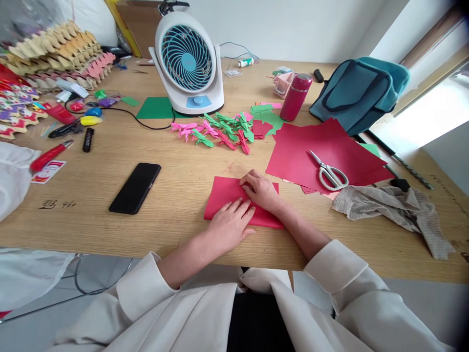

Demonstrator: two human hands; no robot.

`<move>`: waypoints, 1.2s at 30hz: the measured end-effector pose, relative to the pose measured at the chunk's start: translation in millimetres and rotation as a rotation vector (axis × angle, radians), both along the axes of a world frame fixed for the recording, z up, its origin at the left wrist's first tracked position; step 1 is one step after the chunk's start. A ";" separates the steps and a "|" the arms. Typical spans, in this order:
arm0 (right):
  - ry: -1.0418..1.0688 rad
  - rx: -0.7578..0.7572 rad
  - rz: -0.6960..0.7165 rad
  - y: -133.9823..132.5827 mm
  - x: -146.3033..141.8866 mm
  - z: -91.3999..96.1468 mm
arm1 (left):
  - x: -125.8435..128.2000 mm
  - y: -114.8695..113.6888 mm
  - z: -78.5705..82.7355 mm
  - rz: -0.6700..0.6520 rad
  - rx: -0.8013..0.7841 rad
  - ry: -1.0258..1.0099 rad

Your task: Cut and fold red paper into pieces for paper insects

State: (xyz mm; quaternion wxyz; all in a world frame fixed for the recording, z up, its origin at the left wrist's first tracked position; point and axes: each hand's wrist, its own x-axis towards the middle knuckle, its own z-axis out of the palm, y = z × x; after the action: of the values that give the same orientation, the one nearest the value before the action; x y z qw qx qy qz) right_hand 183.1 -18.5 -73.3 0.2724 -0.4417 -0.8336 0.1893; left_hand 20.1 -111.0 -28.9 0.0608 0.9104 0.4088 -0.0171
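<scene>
Red paper [227,189] between phone [135,188] and scissors [324,167]

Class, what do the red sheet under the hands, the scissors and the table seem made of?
Red sheet: probably paper, matte; it looks thin and straight-edged.
Scissors: blades likely steel, from their grey sheen; white handles, perhaps plastic.
Table: wood or laminate, low sheen, with streaky grain.

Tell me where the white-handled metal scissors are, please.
In the head view, the white-handled metal scissors lie at right on the red paper sheets, near the crumpled grey cloth.
</scene>
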 end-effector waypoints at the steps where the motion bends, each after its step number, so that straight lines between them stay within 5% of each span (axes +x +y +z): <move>1: -0.003 -0.003 0.004 0.1 0.2 0.4 | -1.4 -4.1 -1.2 -0.011 -0.001 0.005; 36: -0.082 0.033 -0.005 -2.2 -2.5 3.0 | 2.7 -24.6 -19.9 0.042 -0.068 0.018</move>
State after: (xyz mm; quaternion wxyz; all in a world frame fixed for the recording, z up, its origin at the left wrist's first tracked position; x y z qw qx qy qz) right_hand 180.6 -20.7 -70.4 0.2460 -0.4466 -0.8459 0.1566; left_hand 22.8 -135.7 -48.8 0.0887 0.8989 0.4273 -0.0377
